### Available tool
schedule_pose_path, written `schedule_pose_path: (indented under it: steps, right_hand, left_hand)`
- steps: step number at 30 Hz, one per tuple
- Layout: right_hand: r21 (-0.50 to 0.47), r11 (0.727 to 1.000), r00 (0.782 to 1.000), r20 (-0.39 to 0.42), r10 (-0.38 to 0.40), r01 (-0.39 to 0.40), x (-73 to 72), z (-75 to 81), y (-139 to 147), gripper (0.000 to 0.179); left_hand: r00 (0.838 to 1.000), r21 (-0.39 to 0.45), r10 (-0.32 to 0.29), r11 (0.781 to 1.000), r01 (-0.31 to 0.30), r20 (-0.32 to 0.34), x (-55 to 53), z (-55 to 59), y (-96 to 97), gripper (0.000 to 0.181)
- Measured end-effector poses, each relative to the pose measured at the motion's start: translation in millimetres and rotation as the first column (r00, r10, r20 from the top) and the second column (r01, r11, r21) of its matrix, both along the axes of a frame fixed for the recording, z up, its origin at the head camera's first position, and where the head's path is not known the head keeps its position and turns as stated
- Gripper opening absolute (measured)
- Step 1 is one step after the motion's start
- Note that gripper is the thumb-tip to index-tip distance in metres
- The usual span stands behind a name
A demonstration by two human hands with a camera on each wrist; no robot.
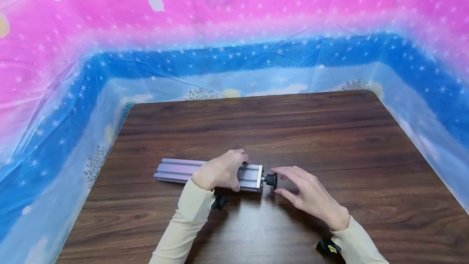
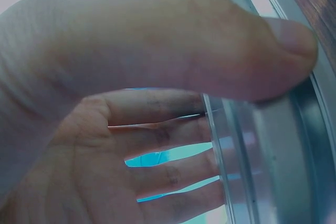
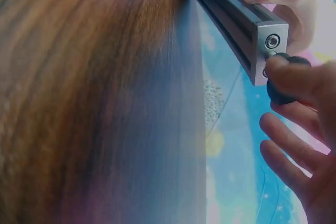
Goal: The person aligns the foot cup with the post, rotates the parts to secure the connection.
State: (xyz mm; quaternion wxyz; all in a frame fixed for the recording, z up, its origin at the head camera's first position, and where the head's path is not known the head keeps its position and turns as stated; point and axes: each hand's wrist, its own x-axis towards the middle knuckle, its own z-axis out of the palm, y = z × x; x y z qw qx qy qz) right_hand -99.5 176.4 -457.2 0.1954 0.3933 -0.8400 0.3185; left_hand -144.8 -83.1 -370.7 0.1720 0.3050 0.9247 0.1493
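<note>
A silver aluminium extrusion with lengthwise slots lies across the table. My left hand grips it near its right end, thumb on the near side and fingers over the far side; the left wrist view shows the thumb against the metal. From the extrusion's end plate a black levelling foot sticks out on a short metal stem. Around that foot curl the thumb and fingers of my right hand. In the right wrist view, the thumb covers part of the foot, while the lower fingers stay spread.
The dark wood-grain table carries the extrusion. A pink and blue patterned cloth hangs behind and along the table's sides. A round screw head shows in the end plate. Black camera mounts sit at both wrists.
</note>
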Motion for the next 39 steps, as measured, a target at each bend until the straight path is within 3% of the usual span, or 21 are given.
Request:
schedule_pose_path:
  steps: [7, 15, 22, 26, 29, 34, 39]
  right_hand:
    - [0.025, 0.997, 0.996, 0.040, -0.075, 0.074, 1.3, -1.1, 0.6, 0.046]
    - [0.090, 0.984, 0.985, 0.060, -0.160, 0.154, -0.3, 0.2, -3.5, 0.011]
    - [0.124, 0.974, 0.979, 0.052, -0.198, 0.190, -2.2, 0.1, -6.0, 0.038]
    - [0.162, 0.962, 0.964, 0.118, -0.239, 0.219, -0.1, 2.4, -5.7, 0.029]
    - [0.135, 0.972, 0.965, 0.151, -0.214, 0.195, 1.8, 3.0, -3.6, 0.021]
    - [0.032, 0.997, 0.993, 0.099, -0.069, 0.066, 2.8, 1.6, 0.4, 0.063]
    - [0.003, 1.000, 1.000, 0.025, -0.009, 0.009, 1.4, 0.9, 0.1, 0.062]
  left_hand:
    - [1.000, 0.003, -0.004, 1.000, 0.004, 0.016, -0.3, 0.8, 1.0, 0.067]
    - [1.000, 0.005, -0.004, 1.000, 0.003, 0.018, -0.4, -0.4, 2.6, 0.067]
    - [1.000, 0.011, 0.001, 1.000, -0.001, 0.024, -0.1, -1.4, 2.3, 0.066]
    - [1.000, 0.014, 0.004, 1.000, -0.004, 0.020, 0.3, 0.0, 1.0, 0.066]
    - [1.000, 0.020, -0.004, 1.000, 0.004, 0.013, 0.1, 0.3, 0.1, 0.064]
    - [1.000, 0.015, -0.012, 1.000, 0.012, 0.002, -0.7, -1.4, -1.3, 0.064]
    - [1.000, 0.014, -0.005, 1.000, 0.005, 0.008, 0.5, -0.4, -2.3, 0.065]
